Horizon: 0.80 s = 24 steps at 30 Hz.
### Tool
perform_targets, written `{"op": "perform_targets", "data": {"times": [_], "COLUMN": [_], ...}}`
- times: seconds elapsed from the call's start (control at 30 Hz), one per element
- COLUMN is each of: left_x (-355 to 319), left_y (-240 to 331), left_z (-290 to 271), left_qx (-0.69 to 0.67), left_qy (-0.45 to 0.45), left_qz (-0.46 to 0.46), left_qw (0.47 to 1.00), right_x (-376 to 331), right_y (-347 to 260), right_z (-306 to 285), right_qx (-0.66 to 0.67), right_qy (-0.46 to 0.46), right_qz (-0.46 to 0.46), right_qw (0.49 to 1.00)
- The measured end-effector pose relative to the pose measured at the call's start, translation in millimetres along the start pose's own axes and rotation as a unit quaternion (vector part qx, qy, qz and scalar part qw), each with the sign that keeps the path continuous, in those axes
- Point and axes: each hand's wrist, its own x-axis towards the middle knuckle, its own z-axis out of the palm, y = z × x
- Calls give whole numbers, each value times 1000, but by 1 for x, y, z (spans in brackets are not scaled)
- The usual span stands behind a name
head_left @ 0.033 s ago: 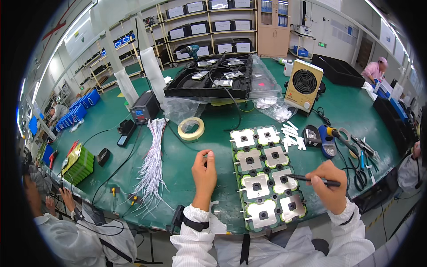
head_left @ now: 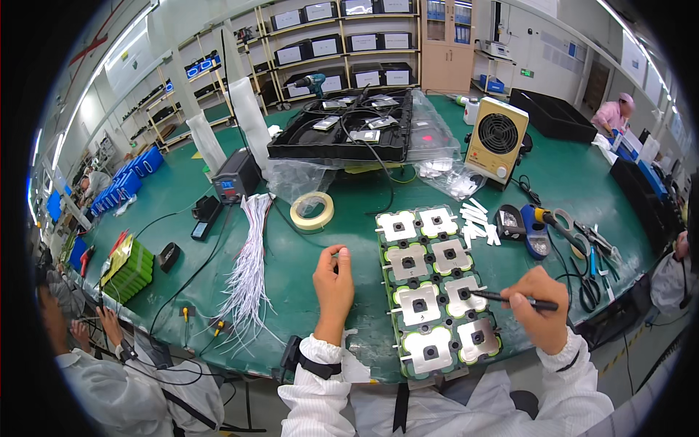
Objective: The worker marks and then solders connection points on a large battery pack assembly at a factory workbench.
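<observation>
A battery pack [head_left: 435, 277] lies lengthwise before me, with two columns of silvery metal plates on green-edged cells in a dark frame. My right hand [head_left: 540, 304] pinches a slim black marker pen [head_left: 502, 296]. The pen's tip is at the plate [head_left: 464, 296] in the right column, third from the far end; whether it touches cannot be made out. Small dark marks show on some plates. Left of the pack, my left hand [head_left: 334, 290] rests on the table [head_left: 357, 229], its fingers loosely curled in and nothing visible in them.
White-wire bundle [head_left: 251, 269] and tape roll [head_left: 312, 211] lie to the left. White strips [head_left: 477, 222], a soldering-iron stand [head_left: 536, 231] and scissors [head_left: 590, 291] lie to the right. Behind stand a black tray [head_left: 342, 135] and a fan unit [head_left: 498, 142]. A co-worker [head_left: 109, 364] sits at left.
The right hand and pen have shifted very slightly; the pen's tip stays at the same plate. The left hand and the battery pack look unmoved.
</observation>
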Motion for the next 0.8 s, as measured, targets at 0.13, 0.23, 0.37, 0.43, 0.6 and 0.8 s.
{"op": "perform_targets", "data": {"times": [0.13, 0.23, 0.37, 0.43, 0.6, 0.8], "left_x": [0, 0, 0, 0, 1, 2], "left_y": [0, -1, -2, -3, -5, -6], "left_z": [0, -1, -1, 0, -1, 0], "left_qx": [-4, -3, 0, -3, 10, -2], "left_qy": [5, 5, 7, 8, 11, 11], "left_qz": [17, 18, 25, 29, 13, -1], "left_qw": [1000, 1000, 1000, 1000, 1000, 1000], "right_x": [-15, -19, -21, -21, -23, -29], "right_y": [-6, -5, -3, -3, -3, -7], "right_z": [-2, -2, -3, -3, -3, -6], "right_qx": [1, -12, 0, -21, -19, -15], "right_qy": [-10, -13, -7, -9, -1, 0], "right_qz": [-40, -47, -61, -54, -55, -44], "right_qw": [999, 999, 998, 998, 998, 999]}}
